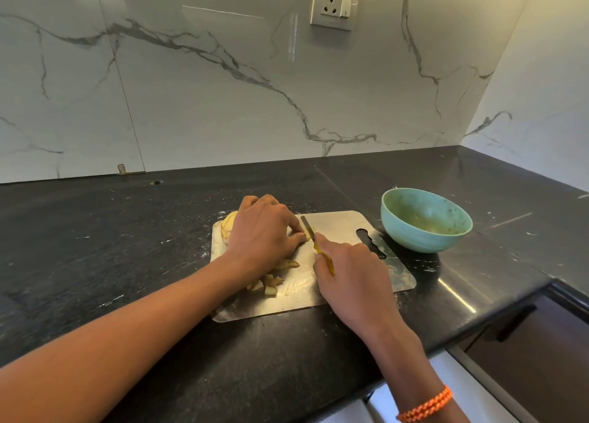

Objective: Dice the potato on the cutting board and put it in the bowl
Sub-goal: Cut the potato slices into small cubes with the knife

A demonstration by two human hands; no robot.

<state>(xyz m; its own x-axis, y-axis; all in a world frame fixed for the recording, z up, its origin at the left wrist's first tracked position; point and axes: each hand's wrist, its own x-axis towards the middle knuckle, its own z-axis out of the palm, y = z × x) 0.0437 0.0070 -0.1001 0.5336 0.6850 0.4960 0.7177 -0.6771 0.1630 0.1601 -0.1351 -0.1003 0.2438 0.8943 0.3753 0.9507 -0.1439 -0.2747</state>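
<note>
potato pieces [271,282] on cutting board [350,225], bowl [424,241] to its right.

Home kitchen: black stone counter [127,247]; marble-look backsplash [223,88]; wall socket [334,3]

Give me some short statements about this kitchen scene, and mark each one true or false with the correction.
1. The right hand holds a knife with a yellow handle. True.
2. The bowl stands on the cutting board. False: it stands on the counter, beside the board's right end.
3. Diced potato pieces lie on the board. True.
4. The left hand rests on the counter, away from the board. False: it holds down potato on the board.
5. Potato dice fill the bowl. False: none are visible in it.
</note>
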